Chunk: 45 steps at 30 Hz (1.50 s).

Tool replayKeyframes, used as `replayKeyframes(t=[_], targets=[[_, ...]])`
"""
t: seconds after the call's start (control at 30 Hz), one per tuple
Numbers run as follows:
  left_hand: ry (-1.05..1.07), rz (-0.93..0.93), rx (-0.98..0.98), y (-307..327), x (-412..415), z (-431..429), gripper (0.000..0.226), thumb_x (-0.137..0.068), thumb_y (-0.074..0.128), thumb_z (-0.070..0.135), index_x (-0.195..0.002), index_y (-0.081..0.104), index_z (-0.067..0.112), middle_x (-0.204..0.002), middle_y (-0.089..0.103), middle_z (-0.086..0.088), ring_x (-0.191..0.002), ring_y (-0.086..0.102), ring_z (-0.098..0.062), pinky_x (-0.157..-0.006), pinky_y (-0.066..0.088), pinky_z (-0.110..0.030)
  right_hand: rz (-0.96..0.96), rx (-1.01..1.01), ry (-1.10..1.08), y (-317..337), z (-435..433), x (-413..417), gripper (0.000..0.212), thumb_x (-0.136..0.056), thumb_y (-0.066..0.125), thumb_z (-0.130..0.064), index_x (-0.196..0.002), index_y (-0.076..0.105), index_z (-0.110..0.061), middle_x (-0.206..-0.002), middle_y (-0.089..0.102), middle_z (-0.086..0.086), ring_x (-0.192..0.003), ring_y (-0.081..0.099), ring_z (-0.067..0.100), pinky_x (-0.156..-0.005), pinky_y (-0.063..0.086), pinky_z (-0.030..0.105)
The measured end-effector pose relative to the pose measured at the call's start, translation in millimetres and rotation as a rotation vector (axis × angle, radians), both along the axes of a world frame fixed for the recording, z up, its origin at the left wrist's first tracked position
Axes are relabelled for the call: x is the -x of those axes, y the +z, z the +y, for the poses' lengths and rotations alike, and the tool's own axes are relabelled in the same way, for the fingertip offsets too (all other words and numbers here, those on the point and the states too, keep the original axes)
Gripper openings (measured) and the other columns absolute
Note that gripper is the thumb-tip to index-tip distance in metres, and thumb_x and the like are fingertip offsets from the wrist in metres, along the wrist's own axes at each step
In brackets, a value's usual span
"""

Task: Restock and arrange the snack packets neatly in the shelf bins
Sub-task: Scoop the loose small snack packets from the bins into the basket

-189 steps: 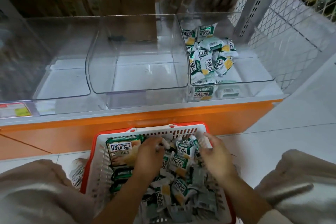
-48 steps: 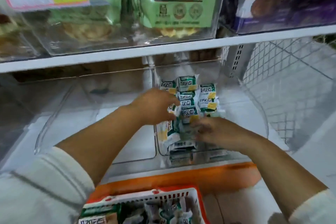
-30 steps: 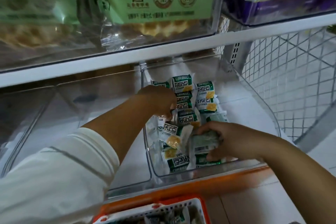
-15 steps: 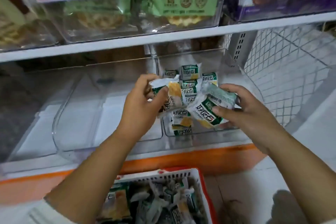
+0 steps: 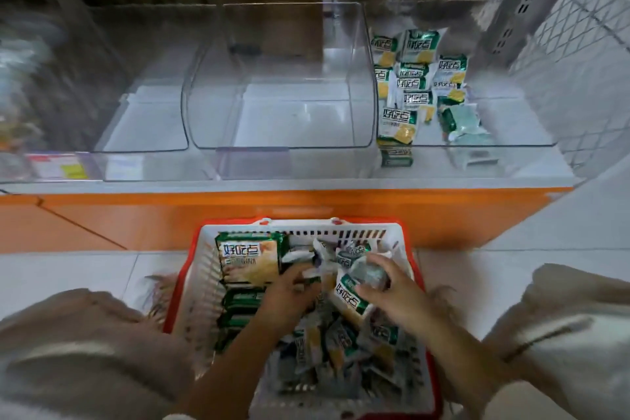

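A white basket with a red rim sits on the floor below the shelf, full of green-and-white snack packets. Both my hands are inside it. My left hand reaches down among the packets with its fingers curled on one. My right hand grips a packet at the top of the pile. On the shelf, the right clear bin holds several of the same packets in rough rows. A larger green packet lies at the basket's left.
Two clear bins, one in the middle and one to the left, stand on the white shelf above an orange base. A wire mesh panel closes the shelf's right end. My knees in light trousers flank the basket.
My hands left the right bin, where they held packets half a second ago, and dropped into the basket. The view has tilted down from the upper shelf to the floor.
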<state>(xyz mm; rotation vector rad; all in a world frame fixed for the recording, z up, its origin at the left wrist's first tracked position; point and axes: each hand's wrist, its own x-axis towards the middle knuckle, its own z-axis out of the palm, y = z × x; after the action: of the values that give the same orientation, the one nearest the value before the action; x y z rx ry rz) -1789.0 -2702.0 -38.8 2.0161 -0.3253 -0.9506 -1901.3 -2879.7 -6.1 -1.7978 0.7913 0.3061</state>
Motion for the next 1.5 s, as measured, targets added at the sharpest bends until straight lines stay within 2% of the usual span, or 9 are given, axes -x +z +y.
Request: replayKeyframes(t=[0.13,0.23,0.33,0.47,0.7,0.93,1.1,1.27,1.5], targets=[[-0.240,-0.046,-0.109,-16,16,22,0.061,-0.087,0.071,0.045,-0.141,0.044,0.034,-0.140,0.048,0.013,-0.125,0.050,-0.011,-0.096,0.047,-0.015,0.091,0.258,0.112,-42,8,22,0.096,-0.067,0.078,-0.057,-0.144,0.022,-0.053,-0.147,0.034,0.009,-0.129,0.045,0.024,-0.105,0.044,0.038],[-0.242,-0.046,-0.101,-6,20,23,0.046,-0.094,0.067,0.027,-0.130,0.040,0.036,-0.122,0.042,0.026,-0.115,0.044,-0.004,-0.077,0.036,0.006,0.119,0.284,0.138,-33,12,26,0.098,-0.077,0.077,-0.044,-0.147,0.010,-0.053,-0.153,0.022,0.009,-0.134,0.041,0.027,-0.105,0.042,0.038],[-0.117,-0.220,-0.127,6,13,19,0.055,-0.096,0.063,0.027,-0.147,0.041,0.027,-0.144,0.045,0.006,-0.120,0.051,-0.012,-0.090,0.044,-0.010,0.079,0.351,0.076,-15,7,20,0.086,-0.084,0.068,-0.046,-0.150,0.013,-0.046,-0.151,0.027,0.008,-0.120,0.053,0.022,-0.094,0.049,0.032],[-0.032,-0.464,0.086,69,2,-9,0.038,-0.095,0.062,0.023,-0.130,0.055,0.038,-0.127,0.057,0.014,-0.111,0.058,-0.002,-0.094,0.053,-0.030,-0.190,0.384,-0.106,49,-12,6,0.057,-0.093,0.057,-0.042,-0.144,0.034,-0.039,-0.130,0.045,-0.008,-0.099,0.060,0.002,-0.086,0.049,0.025],[-0.185,-0.762,0.336,212,-47,-111,0.046,-0.092,0.065,0.025,-0.133,0.050,0.042,-0.115,0.058,0.024,-0.102,0.057,0.004,-0.085,0.052,-0.018,-0.674,0.528,-0.307,162,-108,-29,0.024,-0.095,0.056,-0.021,-0.112,0.060,-0.036,-0.113,0.056,-0.019,-0.089,0.056,-0.011,-0.072,0.039,0.001],[-0.746,-0.891,-0.140,228,-114,-232,0.074,-0.090,0.068,0.039,-0.152,0.030,0.031,-0.156,0.037,0.002,-0.137,0.041,-0.017,-0.112,0.036,-0.033,-0.281,0.560,0.004,141,-236,-84,0.043,-0.092,0.059,-0.007,-0.126,0.056,-0.033,-0.136,0.049,0.008,-0.117,0.054,0.025,-0.082,0.043,0.027],[-1.025,-0.854,-0.569,200,-138,-277,0.075,-0.083,0.075,0.043,-0.145,0.040,0.020,-0.143,0.051,-0.005,-0.127,0.050,-0.025,-0.103,0.044,-0.038,-0.015,0.498,0.201,107,-260,-114,0.103,-0.065,0.077,-0.036,-0.151,0.020,-0.037,-0.140,0.037,0.008,-0.107,0.057,0.030,-0.078,0.053,0.034],[-1.110,-0.815,-0.620,180,-154,-291,0.059,-0.078,0.080,0.045,-0.123,0.060,0.012,-0.115,0.064,-0.008,-0.100,0.061,-0.024,-0.090,0.052,-0.042,0.210,0.670,0.393,88,-263,-123,0.110,-0.072,0.078,-0.047,-0.152,0.003,-0.041,-0.144,0.024,0.015,-0.128,0.035,0.039,-0.103,0.041,0.040],[-0.946,-0.946,-0.382,197,-142,-281,0.043,-0.084,0.073,0.044,-0.117,0.056,0.022,-0.094,0.056,0.007,-0.091,0.054,-0.016,-0.071,0.041,-0.030,0.114,0.713,0.419,96,-249,-118,0.078,-0.074,0.077,-0.030,-0.141,0.040,-0.040,-0.136,0.035,0.005,-0.123,0.041,0.028,-0.100,0.044,0.034]])
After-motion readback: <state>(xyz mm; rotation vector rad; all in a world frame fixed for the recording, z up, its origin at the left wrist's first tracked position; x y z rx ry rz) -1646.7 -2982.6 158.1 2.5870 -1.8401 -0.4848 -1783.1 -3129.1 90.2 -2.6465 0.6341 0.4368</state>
